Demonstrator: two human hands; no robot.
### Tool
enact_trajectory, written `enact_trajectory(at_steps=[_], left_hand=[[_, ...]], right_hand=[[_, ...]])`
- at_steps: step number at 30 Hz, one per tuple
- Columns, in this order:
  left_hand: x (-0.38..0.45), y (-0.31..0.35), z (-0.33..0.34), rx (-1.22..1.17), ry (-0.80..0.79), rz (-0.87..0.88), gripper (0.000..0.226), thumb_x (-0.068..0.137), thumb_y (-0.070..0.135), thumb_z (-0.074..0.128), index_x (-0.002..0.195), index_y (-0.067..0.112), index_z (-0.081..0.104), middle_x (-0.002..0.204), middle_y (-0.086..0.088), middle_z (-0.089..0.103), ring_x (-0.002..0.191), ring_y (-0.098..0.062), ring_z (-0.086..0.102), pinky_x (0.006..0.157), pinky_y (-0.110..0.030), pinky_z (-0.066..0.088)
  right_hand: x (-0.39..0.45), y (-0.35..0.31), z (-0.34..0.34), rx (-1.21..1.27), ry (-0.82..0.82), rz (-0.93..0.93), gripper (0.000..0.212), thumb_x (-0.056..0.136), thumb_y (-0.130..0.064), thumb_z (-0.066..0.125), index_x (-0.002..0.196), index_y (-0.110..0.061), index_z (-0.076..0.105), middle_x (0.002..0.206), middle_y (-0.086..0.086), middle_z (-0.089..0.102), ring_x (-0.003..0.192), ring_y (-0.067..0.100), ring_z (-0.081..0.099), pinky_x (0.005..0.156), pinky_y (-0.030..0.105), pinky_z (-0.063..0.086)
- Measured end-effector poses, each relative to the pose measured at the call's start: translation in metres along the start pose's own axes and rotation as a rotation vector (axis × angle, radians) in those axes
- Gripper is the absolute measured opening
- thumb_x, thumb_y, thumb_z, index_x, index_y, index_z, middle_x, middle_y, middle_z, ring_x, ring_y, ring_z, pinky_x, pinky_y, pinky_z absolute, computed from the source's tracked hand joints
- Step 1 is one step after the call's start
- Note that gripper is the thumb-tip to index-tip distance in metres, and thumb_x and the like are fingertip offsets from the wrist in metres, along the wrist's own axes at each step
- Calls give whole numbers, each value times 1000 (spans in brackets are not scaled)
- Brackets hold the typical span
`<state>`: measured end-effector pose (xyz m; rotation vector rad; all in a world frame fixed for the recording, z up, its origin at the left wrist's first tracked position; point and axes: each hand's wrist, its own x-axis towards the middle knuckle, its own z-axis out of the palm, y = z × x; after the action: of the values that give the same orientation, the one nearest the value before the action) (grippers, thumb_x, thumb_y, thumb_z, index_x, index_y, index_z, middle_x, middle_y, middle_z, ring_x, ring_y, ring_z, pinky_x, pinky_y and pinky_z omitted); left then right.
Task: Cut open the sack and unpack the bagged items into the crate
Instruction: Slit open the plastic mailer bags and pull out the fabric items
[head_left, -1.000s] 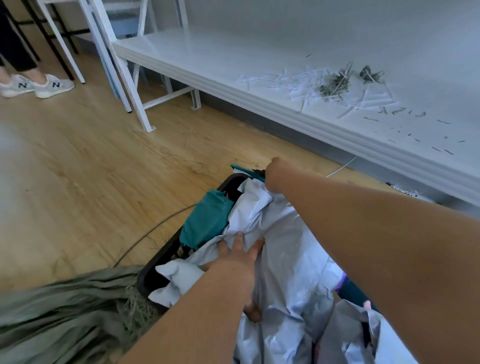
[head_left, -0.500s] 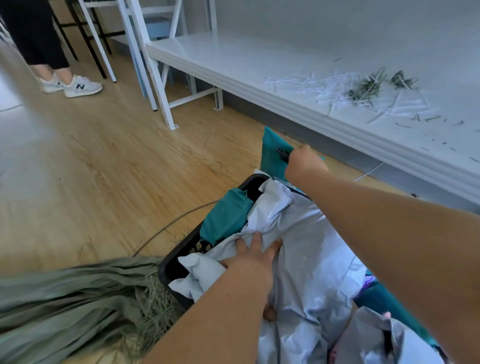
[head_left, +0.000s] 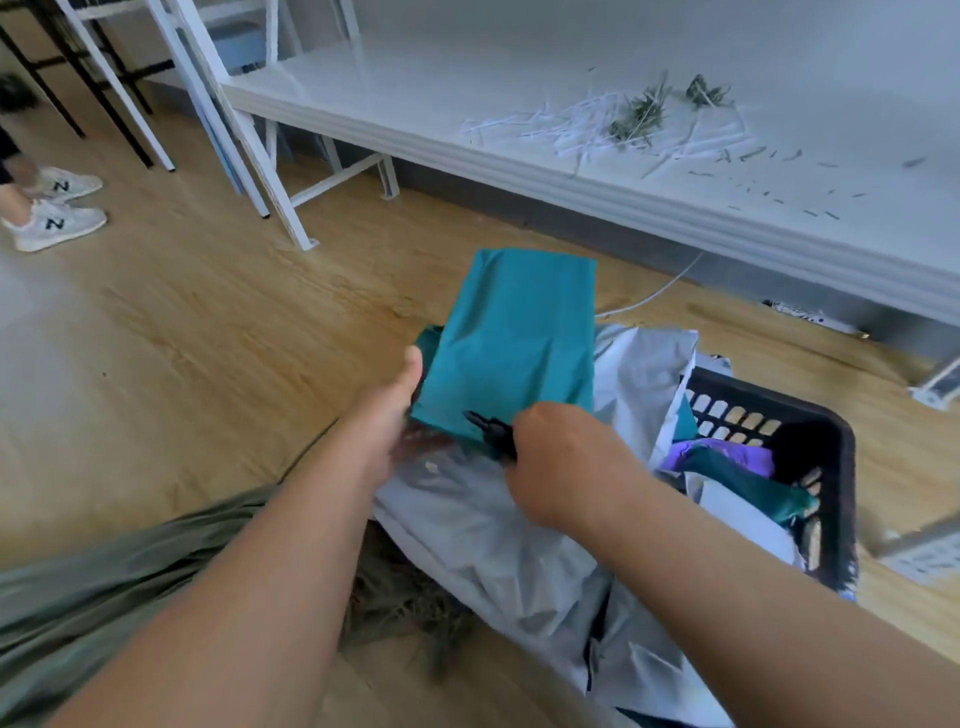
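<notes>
A flat teal bag (head_left: 514, 332) is held upright above the black slotted crate (head_left: 834, 483). My left hand (head_left: 387, 415) grips the bag's lower left edge, thumb up. My right hand (head_left: 561, 457) is closed at the bag's lower right corner around a black cutting tool (head_left: 491, 431), whose tip pokes out across the bag. Crumpled grey bags (head_left: 493, 530) spill over the crate's near side. Purple and teal bags (head_left: 737, 462) lie inside the crate. The olive-green sack (head_left: 104, 587) lies flat on the floor at lower left, with a frayed fibre edge (head_left: 405, 597).
A low white platform (head_left: 467, 88) runs along the back, strewn with paper shreds and green scraps (head_left: 618, 124). White frame legs (head_left: 249, 156) stand at upper left. A person's sneakers (head_left: 52, 218) are at far left. A white cable (head_left: 654, 291) and power strip (head_left: 810, 317) lie by the platform.
My right hand has pulled the teal bag up and toward me from the crate's far side. My left hand left the grey bags and took hold of the teal bag's left edge.
</notes>
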<state>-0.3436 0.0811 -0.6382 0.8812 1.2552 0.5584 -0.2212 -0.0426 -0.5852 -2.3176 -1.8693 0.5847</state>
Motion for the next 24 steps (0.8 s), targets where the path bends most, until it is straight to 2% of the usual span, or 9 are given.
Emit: enact_trajectory(at_steps=[2, 4, 6, 9, 13, 16, 18, 20, 24], left_hand=[[-11, 15, 0, 154, -206, -96, 46, 86, 63, 51, 100, 23, 69, 91, -2, 76, 77, -21, 74, 60, -35, 59], [-15, 17, 4, 468, -261, 14, 43, 88, 37, 66, 128, 25, 55, 110, 0, 71, 91, -22, 72, 74, -41, 60], [-12, 16, 7, 664, -169, 161, 66, 87, 7, 64, 144, 28, 37, 130, -2, 59, 108, -25, 63, 89, -46, 54], [-8, 17, -3, 808, -203, 181, 77, 86, -5, 57, 149, 29, 28, 145, -2, 45, 126, -25, 50, 100, -46, 47], [2, 21, -10, 1303, -66, 195, 73, 86, 4, 57, 149, 27, 28, 147, -4, 43, 126, -27, 49, 104, -38, 43], [-5, 25, 14, 1341, 138, 506, 77, 86, 23, 66, 149, 31, 24, 152, -4, 34, 135, -29, 38, 110, -39, 35], [-6, 19, 33, 1437, -41, 597, 95, 78, 41, 74, 152, 31, 14, 159, -2, 16, 145, -26, 18, 117, -43, 22], [-8, 3, 46, 1627, -181, 479, 104, 75, 48, 74, 153, 32, 6, 162, -1, 2, 148, -25, 8, 118, -43, 19], [-6, -24, 54, 1750, -183, 312, 105, 81, 45, 71, 152, 32, -5, 161, -1, -10, 148, -28, 2, 117, -46, 21]], right_hand=[[-10, -1, 7, 21, -150, 11, 22, 91, -23, 50, 72, -13, 46, 85, 6, 55, 81, 28, 56, 66, 30, 41], [-18, -2, 7, 42, -259, 15, 22, 90, -25, 50, 70, -16, 48, 72, 0, 48, 70, 23, 52, 61, 27, 41], [-24, 1, -4, 93, -260, 37, 17, 87, -26, 50, 85, -15, 62, 76, 2, 58, 74, 23, 59, 64, 28, 48], [-27, 12, -22, 123, -57, 111, 28, 86, -22, 46, 104, -20, 67, 102, 7, 66, 96, 27, 64, 84, 37, 54], [-11, 22, -31, 0, 68, 154, 35, 86, -14, 45, 117, -19, 60, 118, 5, 57, 104, 28, 60, 77, 35, 49], [17, 25, -34, -69, 75, 154, 40, 86, -11, 44, 125, -19, 52, 126, 6, 47, 108, 29, 58, 76, 38, 47], [34, 27, -35, -42, 4, 157, 44, 87, -7, 42, 129, -16, 50, 126, 10, 53, 107, 29, 59, 83, 40, 51], [44, 31, -30, -7, -169, 190, 38, 92, -3, 36, 127, -4, 51, 103, 15, 67, 84, 27, 65, 78, 38, 54], [51, 39, -25, 191, -319, 271, 33, 95, -1, 32, 121, 8, 50, 74, 17, 61, 64, 25, 60, 79, 38, 56]])
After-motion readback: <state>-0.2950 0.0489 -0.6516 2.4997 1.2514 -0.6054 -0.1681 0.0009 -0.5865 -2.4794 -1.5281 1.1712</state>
